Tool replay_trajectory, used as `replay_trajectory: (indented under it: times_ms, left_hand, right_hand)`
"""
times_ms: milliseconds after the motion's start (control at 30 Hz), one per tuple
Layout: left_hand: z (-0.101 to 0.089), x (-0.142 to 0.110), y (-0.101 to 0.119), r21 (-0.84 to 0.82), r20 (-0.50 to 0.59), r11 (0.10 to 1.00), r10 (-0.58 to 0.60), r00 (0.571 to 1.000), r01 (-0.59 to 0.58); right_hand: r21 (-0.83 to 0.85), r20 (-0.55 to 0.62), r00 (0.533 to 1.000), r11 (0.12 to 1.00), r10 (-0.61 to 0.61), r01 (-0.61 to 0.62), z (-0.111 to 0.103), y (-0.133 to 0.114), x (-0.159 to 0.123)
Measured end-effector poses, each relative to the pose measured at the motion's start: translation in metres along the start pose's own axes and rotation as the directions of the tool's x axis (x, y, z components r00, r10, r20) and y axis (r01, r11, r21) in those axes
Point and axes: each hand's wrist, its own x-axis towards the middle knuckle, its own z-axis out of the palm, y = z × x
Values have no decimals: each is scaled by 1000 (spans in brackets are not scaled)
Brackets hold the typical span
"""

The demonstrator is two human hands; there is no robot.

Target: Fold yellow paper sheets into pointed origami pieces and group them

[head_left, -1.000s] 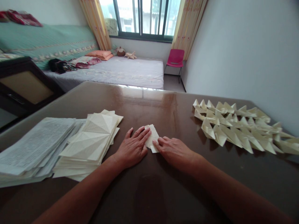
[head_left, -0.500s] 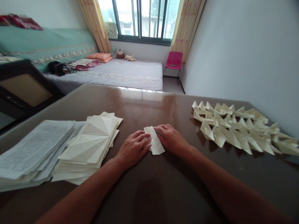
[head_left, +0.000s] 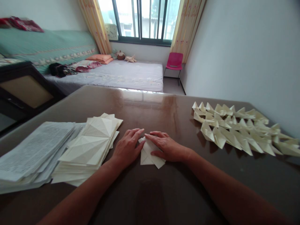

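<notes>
A cream sheet of folded paper (head_left: 147, 156) lies on the brown table in front of me, its lower edge showing two angled flaps. My left hand (head_left: 128, 144) rests at the paper's left side, fingers stretched out and thumb touching its upper left edge. Across the paper's upper right part lies my right hand (head_left: 167, 145), with fingers extended and thumb apart from them on the sheet. Neither hand is closed. The right fingers cover part of the paper.
To the left stand a stack of creased cream paper (head_left: 86, 145) and a pile of printed sheets (head_left: 35, 150). Rows of folded pointed paper pieces (head_left: 231, 128) occupy the table's right side. Beyond the table (head_left: 145, 112) are a bed (head_left: 131, 73) and a pink chair (head_left: 174, 61).
The narrow folded strip now appears as a wider piece with spread flaps. My left hand has shifted slightly left with fingers straightened; my right hand has come over the paper.
</notes>
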Motion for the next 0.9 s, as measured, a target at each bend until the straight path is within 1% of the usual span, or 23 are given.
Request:
replay_trajectory:
  times_ms: [67, 100, 133, 200, 267, 333, 400, 467, 500, 567, 633, 700, 833, 900]
  left_hand:
    - [-2, -1, -2, -11, 106, 1000, 13, 994, -12]
    - [-4, -1, -2, -24, 162, 1000, 17, 987, -13]
    - [-5, -2, -2, -37, 213, 999, 14, 977, -7]
    - [-9, -3, 0, -43, 298, 999, -14, 954, 28]
    - [-14, -3, 2, -16, 361, 997, -64, 930, 75]
    - [-17, -2, 4, 27, 396, 993, -119, 910, 118]
    - [-20, -1, 6, 54, 428, 986, -166, 888, 159]
    - [-21, 0, 7, 70, 440, 982, -188, 878, 175]
    - [-21, 0, 6, 73, 430, 983, -182, 884, 167]
    - [-21, -1, 5, 60, 385, 992, -126, 914, 112]
    - [-20, -2, 3, 14, 342, 999, -41, 939, 39]
    - [-20, -2, 2, -37, 352, 999, 8, 936, 6]
    - [-24, -4, 2, -101, 433, 993, -5, 901, 54]
    - [-28, -4, 5, -130, 406, 991, 27, 913, 29]
  right_hand:
    - [69, 35, 994, 993, -101, 99, -2, 0, 0]
    - [100, 31, 992, 988, -122, 118, -2, 0, 0]
    - [123, 14, 993, 986, -118, 115, -3, 0, 0]
    - [139, -36, 998, 989, -52, 57, -4, -2, 1]
    - [129, -57, 998, 991, 28, -20, -5, -4, 1]
    - [118, -37, 997, 991, 72, -67, -6, -6, 1]
    - [108, -18, 996, 991, 82, -80, -6, -9, 1]
    - [98, -14, 997, 992, 78, -76, -7, -11, 0]
    - [91, -13, 997, 993, 75, -73, -7, -13, 0]
    - [70, -7, 997, 995, 77, -77, -9, -15, 0]
    - [39, 5, 995, 994, 97, -97, -11, -17, 0]
    - [9, 11, 992, 992, 124, -124, -13, -18, -2]
    - [5, 24, 987, 987, 161, -161, -15, -16, -4]
    - [41, 52, 980, 980, 190, -193, -17, -14, -5]
